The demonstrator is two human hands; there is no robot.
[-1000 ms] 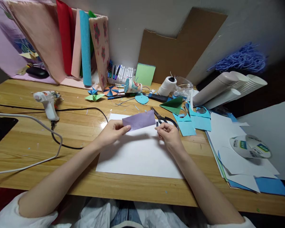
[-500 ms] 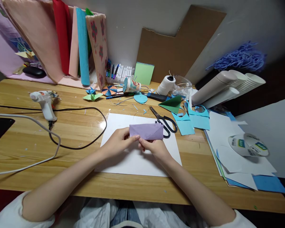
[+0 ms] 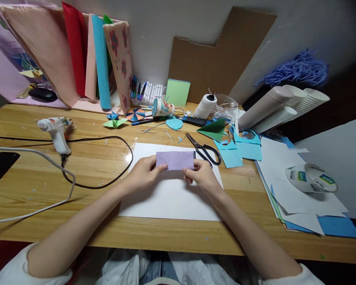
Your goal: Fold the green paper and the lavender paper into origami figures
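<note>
Left hand pinched the left end of the purple paper, thumb in front, while the right hand pinched its lower right part, the strip held roughly level at frame centre, in front of the white sheet on the counter. Scissors lay by the sheet's upper right corner, neither hand gripping them. Step in hand looked like squaring up or checking the strip; next move seemed to call for steady fingertips and edges kept aligned, whether folded already unclear.
</note>
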